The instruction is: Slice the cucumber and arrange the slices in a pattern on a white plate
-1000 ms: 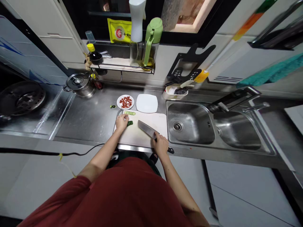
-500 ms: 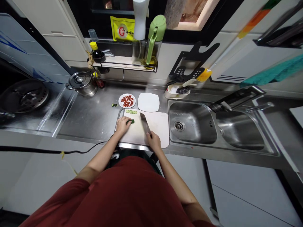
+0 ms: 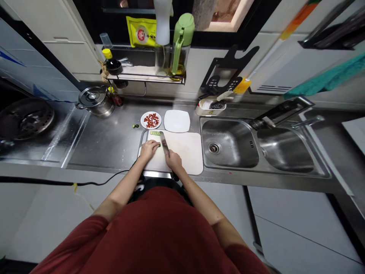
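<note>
Toward the left edge of the white rectangular cutting board point(image 3: 186, 152), the curled left hand point(image 3: 149, 148) holds down a stubby dark-green cucumber piece point(image 3: 159, 145); the right hand point(image 3: 173, 160) is wrapped round a black-handled steel cleaver point(image 3: 164, 143). Tucking the fingers back (the blade sits close) should make even slicing safer.

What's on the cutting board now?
Cucumber slices lie near its far edge; a cucumber piece pokes out between the left hand and kitchen knife; the hand hides the rest.

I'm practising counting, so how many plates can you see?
2: the round plate with red bits, and the square plate on its right, both just beyond the board.
</note>
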`<state>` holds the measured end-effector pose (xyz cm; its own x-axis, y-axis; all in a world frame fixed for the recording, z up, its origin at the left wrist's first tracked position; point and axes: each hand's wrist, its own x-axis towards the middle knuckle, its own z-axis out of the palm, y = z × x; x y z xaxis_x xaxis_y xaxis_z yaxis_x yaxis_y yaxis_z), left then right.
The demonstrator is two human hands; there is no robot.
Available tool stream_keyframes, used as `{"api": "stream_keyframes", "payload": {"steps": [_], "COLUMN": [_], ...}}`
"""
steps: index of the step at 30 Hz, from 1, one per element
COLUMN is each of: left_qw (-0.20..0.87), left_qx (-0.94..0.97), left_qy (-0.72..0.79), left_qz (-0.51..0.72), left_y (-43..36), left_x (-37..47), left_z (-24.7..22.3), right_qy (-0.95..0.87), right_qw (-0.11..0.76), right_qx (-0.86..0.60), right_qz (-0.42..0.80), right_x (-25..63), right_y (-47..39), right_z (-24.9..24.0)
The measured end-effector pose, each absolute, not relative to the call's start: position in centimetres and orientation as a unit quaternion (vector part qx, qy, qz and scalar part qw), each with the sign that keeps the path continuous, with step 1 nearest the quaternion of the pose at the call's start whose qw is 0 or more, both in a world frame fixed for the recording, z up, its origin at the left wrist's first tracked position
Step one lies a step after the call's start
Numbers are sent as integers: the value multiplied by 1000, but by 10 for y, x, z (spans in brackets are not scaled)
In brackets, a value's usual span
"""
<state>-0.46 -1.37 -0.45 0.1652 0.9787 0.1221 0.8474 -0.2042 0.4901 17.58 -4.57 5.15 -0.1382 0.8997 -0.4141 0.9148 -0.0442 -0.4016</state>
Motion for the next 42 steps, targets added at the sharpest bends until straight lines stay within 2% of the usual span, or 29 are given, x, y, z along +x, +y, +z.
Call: {"api": "stream_keyframes", "payload": {"steps": [15,42], "left_qw": [139,165], "left_qx": [760,756], "left_qy": [610,604], "left_qz": [176,189], "left_y": [-15,-11], "left_x": [-3,-4], "left_z": [4,0], "right_qy": [697,701], "right_qw": [15,32], "right_qx": [647,633], "right_qz": [-309,-327], "right_x": [168,164], "right_y": [-45,-50], "right_z": [49,57]}}
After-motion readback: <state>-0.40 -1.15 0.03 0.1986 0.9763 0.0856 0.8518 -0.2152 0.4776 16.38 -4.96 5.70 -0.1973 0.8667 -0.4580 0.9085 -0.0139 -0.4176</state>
